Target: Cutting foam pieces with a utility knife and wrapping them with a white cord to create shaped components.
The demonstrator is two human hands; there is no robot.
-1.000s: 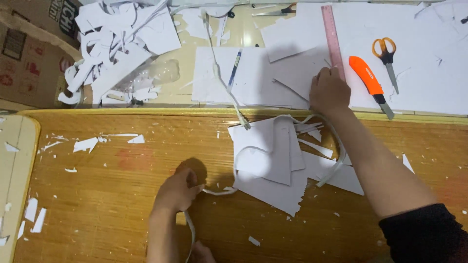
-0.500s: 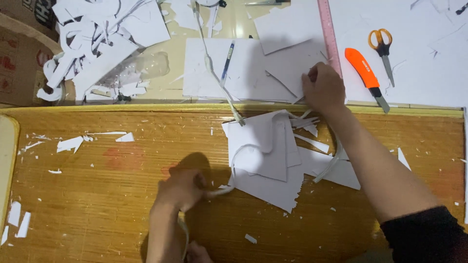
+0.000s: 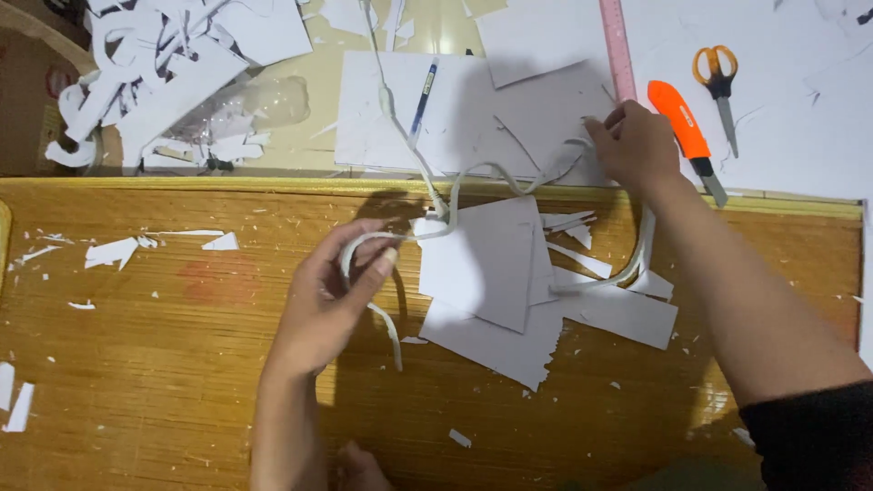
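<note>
My left hand (image 3: 332,295) grips a loop of white cable (image 3: 496,177) above the bamboo mat (image 3: 173,364). The cable runs up past a stack of white foam-board pieces (image 3: 491,273) and away toward the top of the view. My right hand (image 3: 637,145) reaches to the far side and pinches another stretch of the same cable, close to a large white sheet (image 3: 455,114) with a blue pen (image 3: 423,100) lying on it. A further length of cable hangs down along my right wrist.
An orange utility knife (image 3: 687,136) and orange-handled scissors (image 3: 718,77) lie to the right of my right hand, next to a pink ruler (image 3: 617,45). White cut-out scraps (image 3: 173,73) pile at the top left. Small paper bits (image 3: 114,250) dot the mat.
My left hand has lifted from the mat and raised a loop of the cable. My right hand slid slightly toward me and now pinches the cable; the view shifted closer.
</note>
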